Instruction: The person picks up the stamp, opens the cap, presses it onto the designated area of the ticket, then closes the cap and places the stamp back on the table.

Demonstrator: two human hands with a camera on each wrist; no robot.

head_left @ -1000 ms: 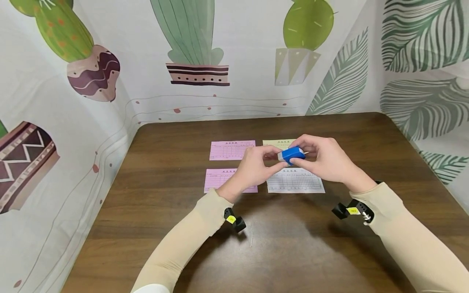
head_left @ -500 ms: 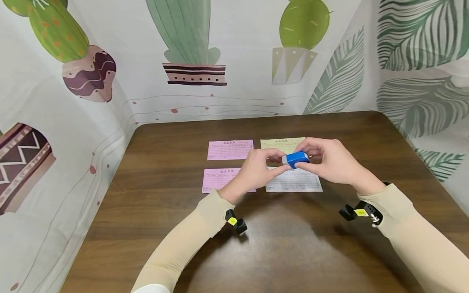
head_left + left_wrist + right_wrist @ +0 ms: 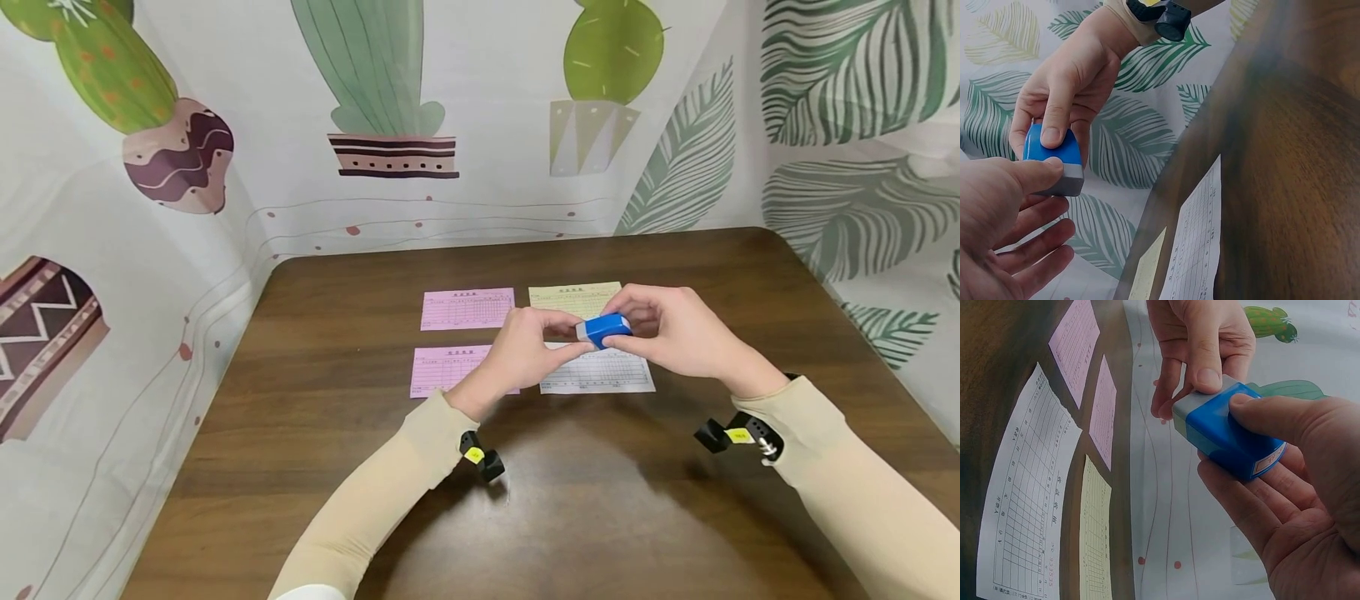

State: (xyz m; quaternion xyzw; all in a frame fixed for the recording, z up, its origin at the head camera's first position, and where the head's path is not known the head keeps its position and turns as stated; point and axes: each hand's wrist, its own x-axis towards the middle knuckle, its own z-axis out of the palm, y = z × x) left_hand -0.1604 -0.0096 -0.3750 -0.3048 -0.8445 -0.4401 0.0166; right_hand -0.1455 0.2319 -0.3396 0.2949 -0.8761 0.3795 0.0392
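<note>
Thumb and fingers of the left hand (image 3: 527, 346) pinch the grey end (image 3: 584, 332) of a blue block (image 3: 606, 330) in the head view, while the right hand (image 3: 675, 332) grips its blue part. We place the block in the air over the far edge of the white form (image 3: 600, 379). Beyond that form lies a yellow form (image 3: 562, 297); to its left are a near pink form (image 3: 446, 365) and, diagonally beyond, a far pink form (image 3: 467, 309). Compared with a second ago, we see both hands and the block shifted slightly rightward relative to the white form. Over the last half second they have hardly moved.

From the left wrist, we see the left thumb lying on the block near the seam between blue and grey, its other fingers spread below. The right thumb presses the blue face. The block is well above the white form.

From the right wrist, we see the right hand's narrow grip around the blue part and a small label (image 3: 1269, 461) on its end. The left thumb rests on the grey end, and both parts sit together with no gap we can see. So we judge the shift as repositioning within a shared hold: neither hand has let go, and nothing has come apart above the white form.
</note>
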